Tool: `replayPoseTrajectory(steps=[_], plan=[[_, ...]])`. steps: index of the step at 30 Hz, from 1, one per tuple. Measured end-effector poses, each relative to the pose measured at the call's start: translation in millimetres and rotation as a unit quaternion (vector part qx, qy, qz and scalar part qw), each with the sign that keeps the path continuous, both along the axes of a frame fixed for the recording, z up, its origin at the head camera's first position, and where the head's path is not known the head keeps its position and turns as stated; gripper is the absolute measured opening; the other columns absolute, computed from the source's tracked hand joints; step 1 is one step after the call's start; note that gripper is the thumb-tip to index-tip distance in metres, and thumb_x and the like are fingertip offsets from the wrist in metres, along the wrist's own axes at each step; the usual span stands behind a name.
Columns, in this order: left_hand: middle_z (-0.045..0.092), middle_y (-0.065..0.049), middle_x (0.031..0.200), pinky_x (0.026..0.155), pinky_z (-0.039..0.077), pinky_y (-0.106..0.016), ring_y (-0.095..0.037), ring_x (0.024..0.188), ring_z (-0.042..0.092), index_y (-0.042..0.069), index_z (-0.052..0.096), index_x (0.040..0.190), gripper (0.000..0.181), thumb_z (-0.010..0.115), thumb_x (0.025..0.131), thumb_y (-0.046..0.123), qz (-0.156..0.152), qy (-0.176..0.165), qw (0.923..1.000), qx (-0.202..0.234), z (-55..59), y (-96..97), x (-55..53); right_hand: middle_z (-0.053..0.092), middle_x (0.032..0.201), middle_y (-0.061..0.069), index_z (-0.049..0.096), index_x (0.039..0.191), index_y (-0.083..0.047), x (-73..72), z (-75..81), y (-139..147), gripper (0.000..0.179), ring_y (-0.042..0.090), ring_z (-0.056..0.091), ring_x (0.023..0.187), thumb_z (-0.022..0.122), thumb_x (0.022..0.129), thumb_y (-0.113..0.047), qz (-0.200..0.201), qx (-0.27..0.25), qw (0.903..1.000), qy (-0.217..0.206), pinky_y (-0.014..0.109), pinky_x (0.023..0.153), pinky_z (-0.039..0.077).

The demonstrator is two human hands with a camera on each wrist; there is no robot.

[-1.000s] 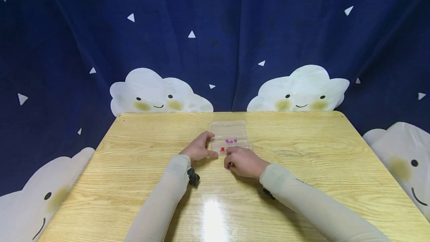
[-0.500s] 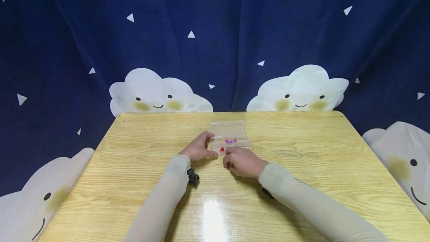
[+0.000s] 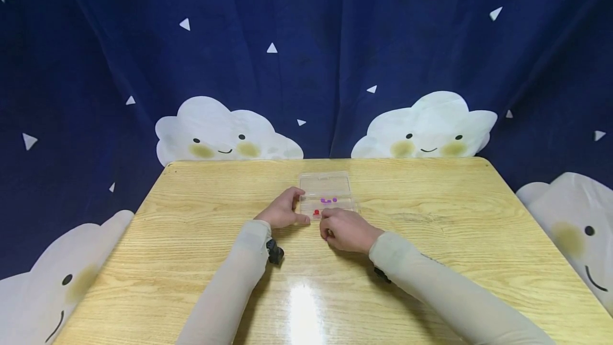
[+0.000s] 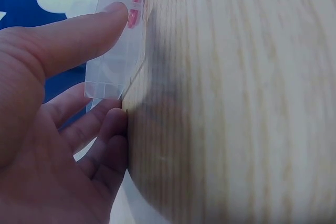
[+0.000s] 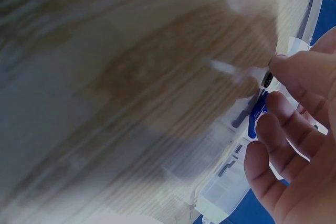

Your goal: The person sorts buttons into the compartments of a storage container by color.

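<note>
A clear plastic compartment box (image 3: 325, 183) stands on the table with its lid folded back. Purple pieces (image 3: 326, 201) lie in its rear row, and a red piece (image 3: 316, 212) sits in the front row. My left hand (image 3: 282, 212) holds the box's left end, thumb at the front and curled fingers at the end. At the front right of the box, my right hand (image 3: 348, 229) has its fingers bent round a small blue-purple plastic piece (image 5: 257, 115), mostly hidden in the head view. A small dark bit (image 5: 268, 80) shows beside the right fingertips; its kind is unclear.
The wooden table (image 3: 431, 196) spreads out on both sides of the box. Behind it hangs a dark blue curtain (image 3: 306, 25) with cloud shapes. A black wrist device (image 3: 275, 252) sits on the left sleeve.
The purple bit below my right fingers has become less visible, and those fingers have shifted very slightly. My left hand and the box stay where they were.
</note>
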State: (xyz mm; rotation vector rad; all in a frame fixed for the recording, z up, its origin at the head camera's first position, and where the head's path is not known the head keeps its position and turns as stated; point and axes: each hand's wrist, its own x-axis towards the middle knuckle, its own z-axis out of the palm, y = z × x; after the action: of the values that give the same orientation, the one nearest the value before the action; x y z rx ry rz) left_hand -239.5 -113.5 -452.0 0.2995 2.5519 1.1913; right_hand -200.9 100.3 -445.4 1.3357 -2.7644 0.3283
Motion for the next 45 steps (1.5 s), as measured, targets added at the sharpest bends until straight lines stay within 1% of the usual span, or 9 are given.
replayPoseTrajectory(steps=[6, 12, 21, 27, 29, 31, 37, 41, 45], plan=[[0.049, -0.014, 0.137, 0.108, 0.041, -0.044, -0.026, 0.120, 0.049, 0.009, 0.043, 0.145, 0.075, 0.082, 0.082, 0.018, 0.003, 0.000, 1.0000, -0.002, 0.7, 0.2, -0.2, 0.057, 0.081, -0.006, 0.071, 0.071, -0.019, -0.3, 0.8, 1, 0.016, 0.007, 0.051, 0.072, 0.075, 0.078, -0.005, 0.004, -0.006, 1.0000, -0.001, 0.022, 0.066, 0.047], [0.050, -0.014, 0.137, 0.108, 0.041, -0.044, -0.026, 0.120, 0.049, 0.010, 0.043, 0.144, 0.075, 0.083, 0.081, 0.018, 0.002, 0.000, 1.0000, -0.004, -0.4, 0.5, -0.2, 0.058, 0.081, -0.007, 0.072, 0.072, -0.020, -1.1, -0.6, 2, 0.016, 0.007, 0.051, 0.072, 0.075, 0.079, -0.006, 0.003, -0.007, 1.0000, -0.001, 0.022, 0.066, 0.048], [0.049, -0.015, 0.139, 0.111, 0.040, -0.045, -0.028, 0.126, 0.049, 0.009, 0.042, 0.145, 0.076, 0.083, 0.081, 0.018, 0.000, 0.000, 1.0000, -0.002, -1.1, 0.1, -0.2, 0.061, 0.086, -0.005, 0.073, 0.075, -0.019, -1.0, 0.5, 2, 0.013, 0.008, 0.056, 0.076, 0.075, 0.081, -0.008, -0.003, -0.017, 0.9997, -0.019, 0.024, 0.071, 0.051], [0.050, -0.014, 0.135, 0.106, 0.041, -0.043, -0.025, 0.116, 0.049, 0.008, 0.043, 0.145, 0.076, 0.083, 0.081, 0.017, -0.002, 0.003, 1.0000, -0.001, -1.2, -0.2, -0.7, 0.063, 0.087, -0.005, 0.074, 0.078, -0.018, -1.6, 5.7, 2, 0.011, 0.008, 0.058, 0.078, 0.075, 0.082, -0.008, -0.007, -0.028, 0.9993, -0.023, 0.023, 0.073, 0.052], [0.050, -0.014, 0.133, 0.103, 0.042, -0.041, -0.024, 0.112, 0.049, 0.007, 0.043, 0.144, 0.075, 0.082, 0.081, 0.016, -0.006, 0.010, 0.9999, -0.007, -3.0, -0.3, -2.0, 0.062, 0.087, -0.005, 0.073, 0.078, -0.017, -2.6, 7.7, 2, 0.010, 0.008, 0.057, 0.077, 0.075, 0.082, -0.009, -0.007, -0.029, 0.9993, -0.022, 0.023, 0.072, 0.051], [0.050, -0.014, 0.134, 0.104, 0.042, -0.041, -0.024, 0.113, 0.049, 0.007, 0.042, 0.144, 0.075, 0.082, 0.081, 0.016, -0.006, 0.008, 0.9999, -0.007, -3.0, -0.3, -2.5, 0.062, 0.087, -0.005, 0.073, 0.078, -0.017, -4.0, 9.8, 3, 0.010, 0.007, 0.057, 0.077, 0.075, 0.083, -0.008, -0.009, -0.029, 0.9993, -0.020, 0.024, 0.073, 0.052], [0.048, -0.014, 0.141, 0.107, 0.041, -0.045, -0.026, 0.119, 0.049, 0.011, 0.042, 0.146, 0.077, 0.083, 0.081, 0.020, -0.003, -0.007, 1.0000, -0.003, -2.8, -0.5, -2.5, 0.062, 0.090, -0.004, 0.073, 0.082, -0.016, -9.8, 17.1, 8, 0.008, 0.009, 0.059, 0.081, 0.074, 0.085, -0.009, -0.041, -0.034, 0.9980, -0.034, 0.028, 0.075, 0.053], [0.048, -0.014, 0.140, 0.108, 0.041, -0.045, -0.026, 0.121, 0.049, 0.011, 0.042, 0.146, 0.077, 0.083, 0.081, 0.019, -0.001, -0.008, 1.0000, -0.002, -2.7, 0.2, -2.0, 0.063, 0.090, -0.004, 0.073, 0.084, -0.015, -16.4, 20.7, 13, 0.007, 0.011, 0.060, 0.080, 0.073, 0.085, -0.007, -0.060, -0.049, 0.9962, -0.039, 0.028, 0.074, 0.053], [0.050, -0.014, 0.137, 0.108, 0.040, -0.045, -0.026, 0.119, 0.049, 0.010, 0.043, 0.144, 0.076, 0.084, 0.080, 0.018, 0.002, -0.004, 1.0000, -0.002, -1.6, 0.8, -1.8, 0.062, 0.091, -0.004, 0.072, 0.084, -0.016, -22.9, 22.9, 16, 0.008, 0.011, 0.059, 0.080, 0.072, 0.086, -0.008, -0.076, -0.047, 0.9953, -0.038, 0.030, 0.075, 0.052]])
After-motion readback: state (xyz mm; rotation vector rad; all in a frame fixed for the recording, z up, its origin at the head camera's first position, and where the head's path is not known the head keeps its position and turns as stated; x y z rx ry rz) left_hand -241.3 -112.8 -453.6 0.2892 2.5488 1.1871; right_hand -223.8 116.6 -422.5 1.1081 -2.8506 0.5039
